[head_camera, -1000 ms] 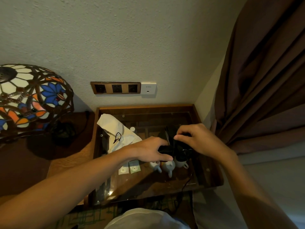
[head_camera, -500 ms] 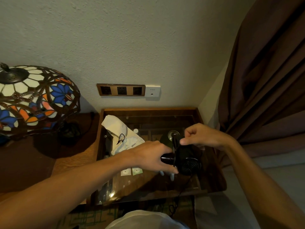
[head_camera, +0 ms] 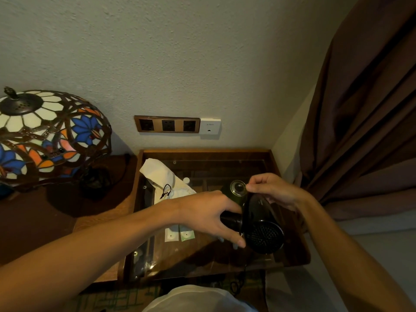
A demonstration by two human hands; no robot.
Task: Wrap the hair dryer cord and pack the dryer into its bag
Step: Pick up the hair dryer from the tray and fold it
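Against the glass-topped wooden table (head_camera: 290,255) in the lower centre, the black hair dryer (head_camera: 261,228) has turned its grille toward the camera since a second ago, left hand (head_camera: 209,217) gripping its handle, right hand (head_camera: 272,190) pinching the cord (head_camera: 244,206) mid-wrap, white bag (head_camera: 162,176) waiting left of the dryer.

Both forearms bare, reaching in over the bench's near edge. Left hand (head_camera: 209,215) curled round the dryer (head_camera: 261,224) handle, thumb underneath. Right hand (head_camera: 274,190) above it, fingertips pinching the cord (head_camera: 244,208), wrist bent.
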